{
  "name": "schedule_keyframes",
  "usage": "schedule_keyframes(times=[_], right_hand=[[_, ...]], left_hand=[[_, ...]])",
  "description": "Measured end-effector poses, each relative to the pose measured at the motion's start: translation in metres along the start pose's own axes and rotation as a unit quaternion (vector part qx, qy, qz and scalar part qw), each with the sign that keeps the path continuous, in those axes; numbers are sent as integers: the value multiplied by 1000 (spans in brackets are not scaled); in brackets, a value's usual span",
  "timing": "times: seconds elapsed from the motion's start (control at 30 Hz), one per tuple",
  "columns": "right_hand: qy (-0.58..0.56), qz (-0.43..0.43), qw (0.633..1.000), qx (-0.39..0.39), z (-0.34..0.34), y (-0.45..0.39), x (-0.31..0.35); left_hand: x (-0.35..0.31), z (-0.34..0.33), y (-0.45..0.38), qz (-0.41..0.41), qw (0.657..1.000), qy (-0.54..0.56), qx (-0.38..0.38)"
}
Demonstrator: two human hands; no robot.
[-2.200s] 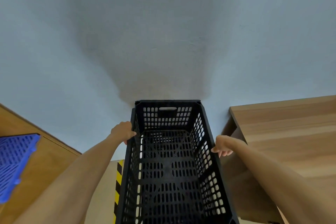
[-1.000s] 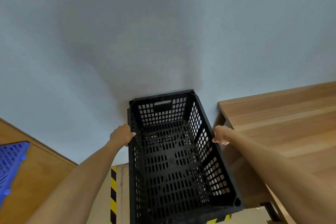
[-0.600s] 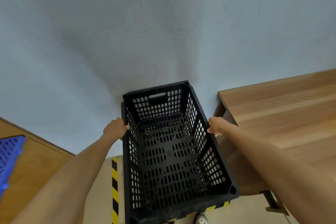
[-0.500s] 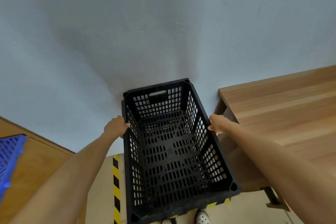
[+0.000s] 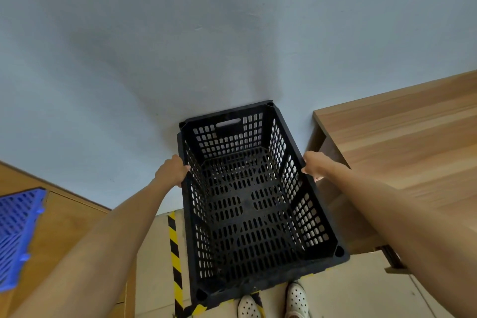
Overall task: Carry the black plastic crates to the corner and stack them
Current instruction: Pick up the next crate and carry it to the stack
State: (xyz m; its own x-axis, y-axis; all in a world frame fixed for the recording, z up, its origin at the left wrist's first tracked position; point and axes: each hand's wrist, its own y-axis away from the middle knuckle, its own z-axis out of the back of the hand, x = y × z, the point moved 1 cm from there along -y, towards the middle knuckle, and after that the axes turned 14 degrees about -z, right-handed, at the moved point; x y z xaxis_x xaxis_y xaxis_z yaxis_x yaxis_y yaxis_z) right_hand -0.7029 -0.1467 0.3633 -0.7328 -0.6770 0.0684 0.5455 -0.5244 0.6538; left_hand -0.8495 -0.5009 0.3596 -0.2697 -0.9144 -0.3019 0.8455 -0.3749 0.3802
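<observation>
A black plastic crate (image 5: 304, 267) with slotted walls and floor sits in front of me, its far end close to the pale wall. It is empty, and I cannot tell what lies under it. My left hand (image 5: 171, 171) grips the left long rim, thumb over the edge. My right hand (image 5: 313, 164) holds the right long rim, fingers curled down its outer side. The crate lies slightly turned, far end to the left.
A wooden table (image 5: 402, 142) stands right of the crate, against the wall. A wooden surface (image 5: 62, 224) with a blue slotted panel (image 5: 15, 230) is at the left. Yellow-black floor tape (image 5: 175, 253) runs beside the crate. My white shoes (image 5: 296, 299) are at its near end.
The crate has come lower and farther from me, turning slightly anticlockwise. Its near end and my shoes came into view. Both hands stayed on the rims.
</observation>
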Motion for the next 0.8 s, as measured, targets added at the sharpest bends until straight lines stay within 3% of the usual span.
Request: schedule_keyframes(times=[0.17,0.37,0.57,0.8], right_hand=[[29,-24,998,-48,-4,6,4],[113,-12,986,-121,-11,21,6],[73,-7,989,-128,-20,31,-17],[11,4,997,-81,-13,49,-77]], left_hand=[[-1,0,12,-5,999,-30,29],[-9,4,26,-91,982,-167,-6],[-28,-15,19,-180,942,-282,12],[-112,-23,16,-267,921,-281,43]])
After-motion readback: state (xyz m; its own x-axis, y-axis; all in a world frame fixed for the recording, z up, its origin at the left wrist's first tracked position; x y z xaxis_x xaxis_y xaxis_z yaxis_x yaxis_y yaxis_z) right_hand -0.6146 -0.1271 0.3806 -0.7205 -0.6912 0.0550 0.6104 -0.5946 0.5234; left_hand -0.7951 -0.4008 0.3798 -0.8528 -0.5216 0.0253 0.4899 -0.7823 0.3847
